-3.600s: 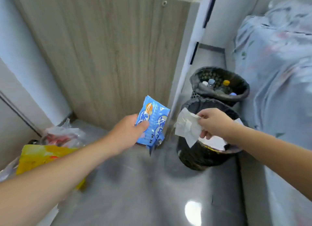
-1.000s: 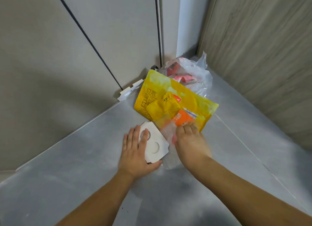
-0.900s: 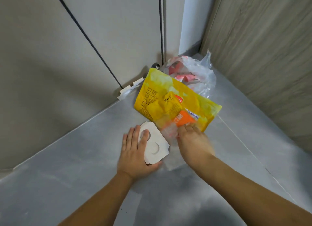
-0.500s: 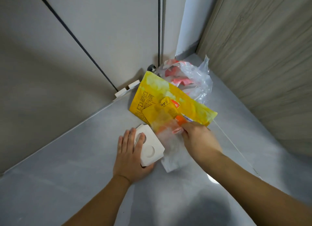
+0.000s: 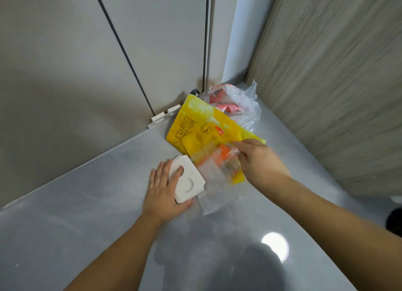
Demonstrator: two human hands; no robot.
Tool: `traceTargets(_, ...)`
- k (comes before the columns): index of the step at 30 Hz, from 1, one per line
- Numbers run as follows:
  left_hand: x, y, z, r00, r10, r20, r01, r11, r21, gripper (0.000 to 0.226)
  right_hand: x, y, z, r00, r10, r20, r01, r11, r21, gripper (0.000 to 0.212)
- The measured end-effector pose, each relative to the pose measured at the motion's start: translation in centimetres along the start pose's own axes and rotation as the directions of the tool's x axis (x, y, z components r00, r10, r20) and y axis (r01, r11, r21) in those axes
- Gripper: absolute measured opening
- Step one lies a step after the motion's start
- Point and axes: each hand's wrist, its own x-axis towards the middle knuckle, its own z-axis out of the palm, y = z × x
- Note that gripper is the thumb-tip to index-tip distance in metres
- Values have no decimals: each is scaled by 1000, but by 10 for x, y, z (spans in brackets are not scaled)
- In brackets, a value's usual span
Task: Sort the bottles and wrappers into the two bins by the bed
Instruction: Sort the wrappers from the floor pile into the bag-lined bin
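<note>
The left hand (image 5: 165, 191) lies on the grey floor (image 5: 91, 203), fingers curled over the flat white cardboard insert with round cut-outs (image 5: 188, 183) and thumb tucked under its near edge; the right hand (image 5: 258, 162) pinches the clear, orange-printed plastic wrapper (image 5: 217, 166), which is blurred and hangs just beside the insert; behind both lies the large yellow foil bag (image 5: 195, 118), and past it a crumpled clear bag with red scraps (image 5: 235, 101) in the corner.
</note>
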Motion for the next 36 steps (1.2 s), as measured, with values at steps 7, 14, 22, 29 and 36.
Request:
traceTargets(7, 6, 32, -40, 989, -139, -57, 108, 924, -368, 55, -36, 13, -29, 984, 139, -114, -123, 982, 140, 38)
traceTargets(14, 10, 144, -128, 973, -191, -133, 47, 721, -691, 16, -82, 45, -96, 984, 177, 8, -176, 969, 171, 28)
traceTargets(22, 17, 323, -203, 931, 289, 224, 52, 500, -864, 16, -192, 137, -193, 924, 374, -79, -352, 913, 204, 26)
traceTargets(29, -15, 461, -212, 793, 560, 241, -151, 563, -812, 9, -299, 231, -244, 759, 617, -207, -506, 760, 409, 25)
traceTargets(36, -33, 542, -188, 747, 584, 317, -239, 681, -692, 40, -359, 284, -250, 686, 726, -56, -562, 576, 593, 17)
